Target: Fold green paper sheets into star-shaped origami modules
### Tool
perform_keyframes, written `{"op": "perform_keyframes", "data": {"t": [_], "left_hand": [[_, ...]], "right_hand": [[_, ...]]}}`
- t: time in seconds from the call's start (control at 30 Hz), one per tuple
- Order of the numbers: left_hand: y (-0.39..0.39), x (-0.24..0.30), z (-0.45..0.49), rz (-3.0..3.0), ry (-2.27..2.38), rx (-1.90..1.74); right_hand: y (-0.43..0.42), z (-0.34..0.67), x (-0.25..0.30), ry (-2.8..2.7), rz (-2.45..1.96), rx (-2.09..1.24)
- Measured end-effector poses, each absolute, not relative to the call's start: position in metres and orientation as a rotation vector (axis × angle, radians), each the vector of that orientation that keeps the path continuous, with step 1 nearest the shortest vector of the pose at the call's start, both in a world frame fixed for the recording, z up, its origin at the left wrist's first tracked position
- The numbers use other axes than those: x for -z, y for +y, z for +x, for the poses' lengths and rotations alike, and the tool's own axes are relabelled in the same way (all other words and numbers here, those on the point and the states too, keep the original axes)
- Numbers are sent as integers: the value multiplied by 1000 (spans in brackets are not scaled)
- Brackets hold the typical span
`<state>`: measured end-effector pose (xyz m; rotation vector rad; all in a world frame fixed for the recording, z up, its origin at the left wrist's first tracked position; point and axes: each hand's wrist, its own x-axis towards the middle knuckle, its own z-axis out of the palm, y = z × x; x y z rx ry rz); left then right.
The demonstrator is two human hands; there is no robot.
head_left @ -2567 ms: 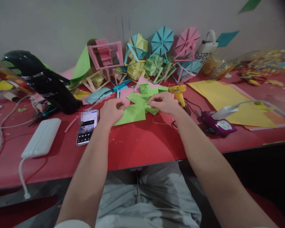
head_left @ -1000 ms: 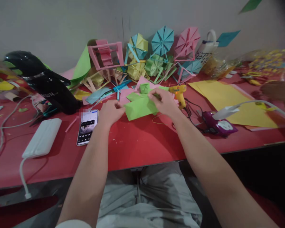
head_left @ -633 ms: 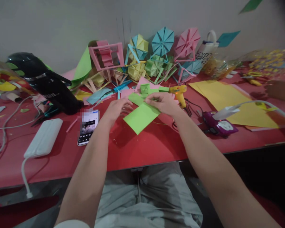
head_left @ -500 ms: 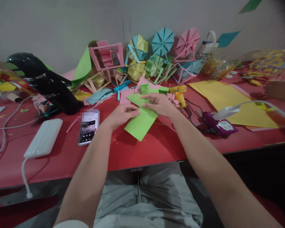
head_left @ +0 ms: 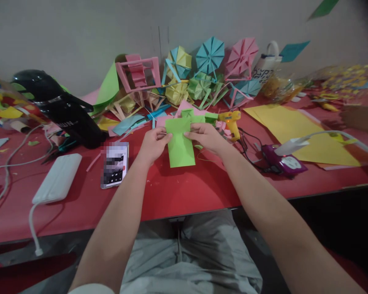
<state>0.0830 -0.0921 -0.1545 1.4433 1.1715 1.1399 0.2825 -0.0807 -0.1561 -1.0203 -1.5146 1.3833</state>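
A bright green sheet of paper, roughly rectangular, is held upright over the table between my two hands. My left hand pinches its left edge, thumb in front and fingers behind. On the opposite edge my right hand grips it the same way, its thumb on the front face. Just behind the sheet lie a small folded green paper piece and pink paper. A yellow glue gun with a lit orange spot rests right of these.
Folded paper wheels stand along the wall. To the left are a black bottle, a phone and a white power bank. A purple power strip and yellow paper sheets lie right. Another person's hand shows far right.
The green sheet has turned from a slant to nearly straight. My left hand has shifted slightly left and up onto its edge; both hands now hold opposite sides.
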Motion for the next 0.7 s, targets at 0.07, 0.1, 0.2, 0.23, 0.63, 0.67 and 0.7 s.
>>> {"op": "perform_keyframes", "data": {"t": [0.07,0.1,0.2,0.23,0.63,0.67,0.7], "left_hand": [[-92,155,83,1470,1169,-1160],[-92,155,84,1470,1156,-1159],[-93,153,85,1410,1137,-1150],[-94,151,86,1374,1139,-1152],[-93,150,85,1141,1206,-1133],[-93,151,84,1155,1198,-1171],[-92,153,84,1168,1191,-1203]], "right_hand": [[-81,282,156,-1496,-1021,-1382],[-81,281,156,-1493,-1021,-1368],[-79,282,159,-1467,-1017,-1317],[-78,282,160,-1453,-1014,-1310],[-79,279,159,-1650,-989,-962],[-79,279,159,-1632,-1004,-1010],[-80,278,158,-1598,-1015,-1090]]}}
